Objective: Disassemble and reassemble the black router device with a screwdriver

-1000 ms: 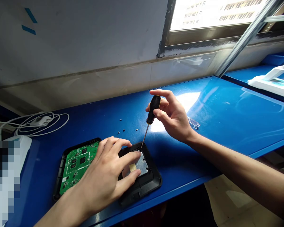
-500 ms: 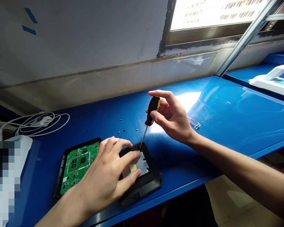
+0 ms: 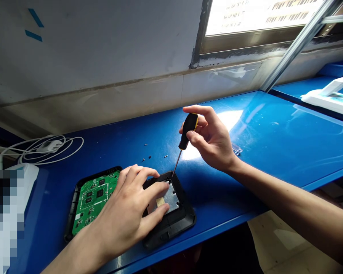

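My right hand [image 3: 213, 139] grips a black and yellow screwdriver [image 3: 189, 129], index finger raised over the handle's end. The screwdriver's shaft slants down to the far corner of a black plastic housing [image 3: 185, 217]; whether its tip touches is unclear. A silver metal plate [image 3: 171, 197] with a pale yellow pad [image 3: 160, 202] sits in this housing. My left hand [image 3: 133, 201] lies over it with fingers spread, index finger and thumb resting on the plate, hiding the left part. Partly behind that hand is a black casing with a green circuit board [image 3: 94, 199].
Several small screws [image 3: 149, 156] lie on the blue table [image 3: 117, 140] beyond the housing. A coiled white cable [image 3: 74, 152] is at the left. Beside my right wrist is a clear plastic item [image 3: 236, 149]. A white device [image 3: 331, 97] stands at the far right.
My right hand has shifted slightly up and right with the screwdriver. Its tip has moved away from the plate's corner toward the housing's rim. My left hand stays in place.
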`<state>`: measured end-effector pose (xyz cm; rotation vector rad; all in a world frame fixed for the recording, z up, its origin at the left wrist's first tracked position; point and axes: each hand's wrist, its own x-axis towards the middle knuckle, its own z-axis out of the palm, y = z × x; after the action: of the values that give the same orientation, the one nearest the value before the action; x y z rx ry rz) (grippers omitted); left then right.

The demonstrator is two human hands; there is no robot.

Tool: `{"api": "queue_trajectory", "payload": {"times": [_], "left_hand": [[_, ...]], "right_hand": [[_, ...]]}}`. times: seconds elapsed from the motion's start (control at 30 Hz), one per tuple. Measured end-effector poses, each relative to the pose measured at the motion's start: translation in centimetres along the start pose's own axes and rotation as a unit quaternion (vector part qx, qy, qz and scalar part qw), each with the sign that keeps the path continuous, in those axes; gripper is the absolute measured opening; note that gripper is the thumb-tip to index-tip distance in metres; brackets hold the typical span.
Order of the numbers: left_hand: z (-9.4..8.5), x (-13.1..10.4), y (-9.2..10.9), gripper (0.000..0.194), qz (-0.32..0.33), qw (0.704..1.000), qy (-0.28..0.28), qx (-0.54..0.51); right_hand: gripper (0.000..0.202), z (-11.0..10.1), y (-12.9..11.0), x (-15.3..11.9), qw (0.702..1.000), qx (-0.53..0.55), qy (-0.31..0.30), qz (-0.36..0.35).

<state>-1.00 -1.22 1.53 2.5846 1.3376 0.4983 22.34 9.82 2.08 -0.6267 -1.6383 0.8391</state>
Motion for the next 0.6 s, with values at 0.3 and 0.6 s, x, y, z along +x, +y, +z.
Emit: {"api": "queue_trajectory", "payload": {"times": [0.3, 0.6], "left_hand": [[-0.01, -0.01, 0.04, 0.024, 0.003, 1.000, 0.005, 0.003], [0.21, -0.01, -0.27, 0.024, 0.005, 1.000, 0.000, 0.000]], "right_hand": [[0.042, 0.11, 0.27, -0.02, 1.000, -0.021, -0.012, 0.013], [0.042, 0.12, 0.23, -0.09, 0.999, -0.017, -0.015, 0.023]]}}
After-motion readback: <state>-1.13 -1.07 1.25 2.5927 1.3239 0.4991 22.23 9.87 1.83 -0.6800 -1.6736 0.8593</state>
